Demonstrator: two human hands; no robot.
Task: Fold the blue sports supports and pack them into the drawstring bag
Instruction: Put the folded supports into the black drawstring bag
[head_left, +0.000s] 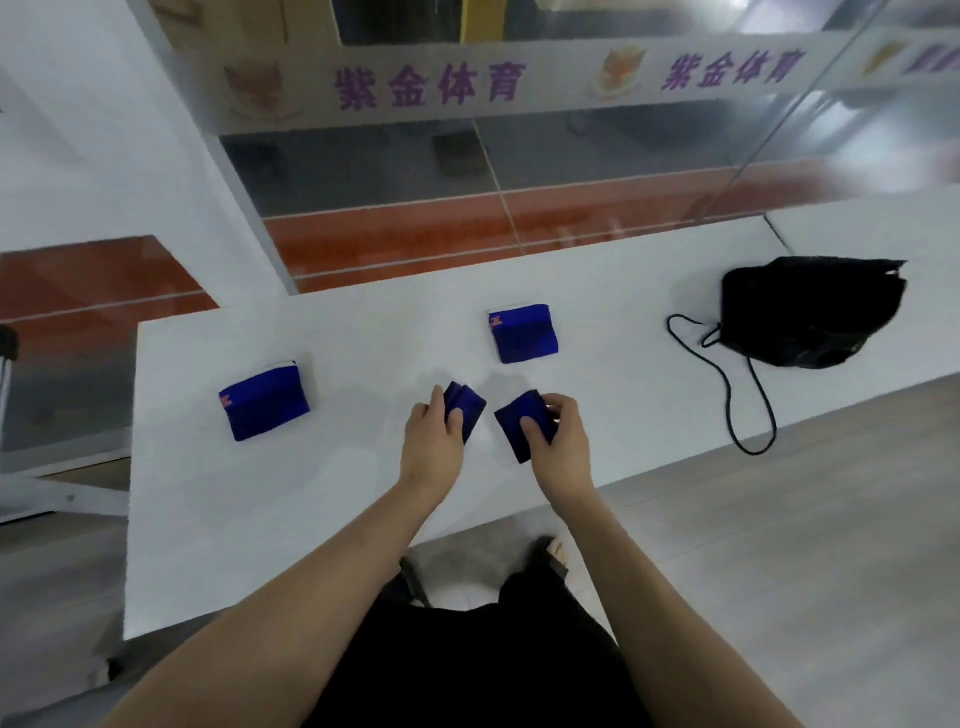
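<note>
1. Left hand (434, 441) pinches a folded blue support (466, 408); right hand (561, 436) grips a second blue support (522, 423). Hands close together, not touching.
2. Two more supports lie flat on the white surface (363, 493): one at left (264, 402), one farther back (523, 333).
3. Black drawstring bag (805, 312) sits at right, its cord (748, 384) trailing.

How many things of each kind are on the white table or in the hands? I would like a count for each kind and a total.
Blue sports supports: 4 (lying; held in the left hand and right hand)
Black drawstring bag: 1
Total: 5
</note>
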